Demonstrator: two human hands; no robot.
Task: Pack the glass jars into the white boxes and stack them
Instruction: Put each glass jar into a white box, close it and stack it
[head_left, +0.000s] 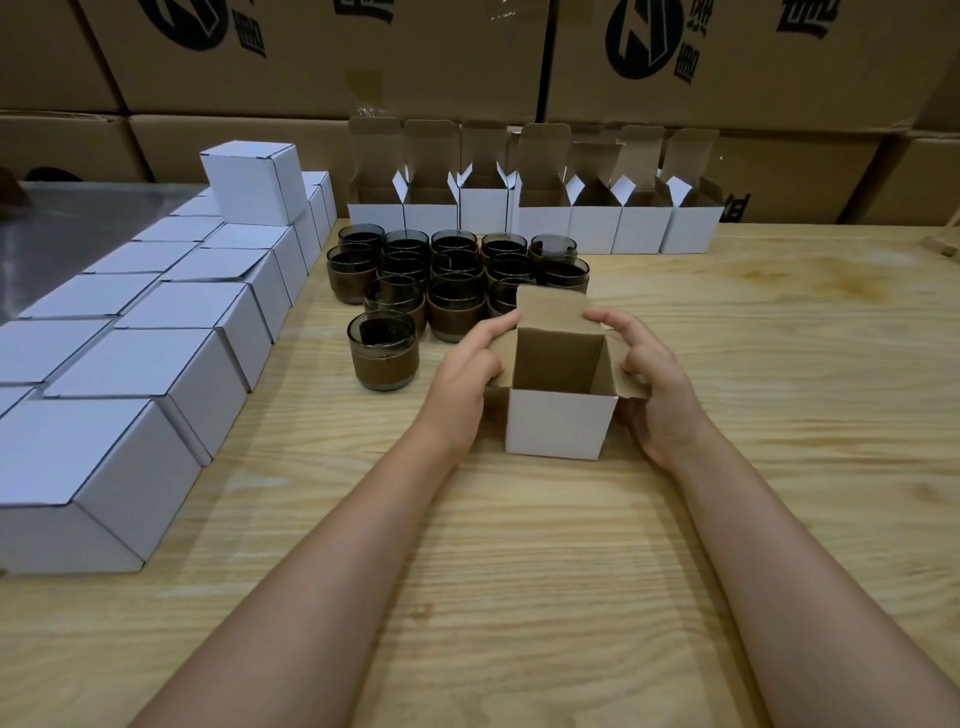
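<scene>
Item under handling: one open white cardboard box (558, 423), brown inside, standing upright on the pale wooden table (519, 545) with its rear flap raised. It sits directly between the two hands. The left hand (467, 364) holds the box's left side, fingers curled onto the left flap. The right hand (660, 384) holds the right side, fingers bent over the right flap. The dark glass jars (457, 275) stand clustered just behind the box. The closed white boxes (156, 338) lie in rows at the left.

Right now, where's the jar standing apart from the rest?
Head view, centre-left: the lone jar sits just left of the left hand, nearer than the jar group.
</scene>
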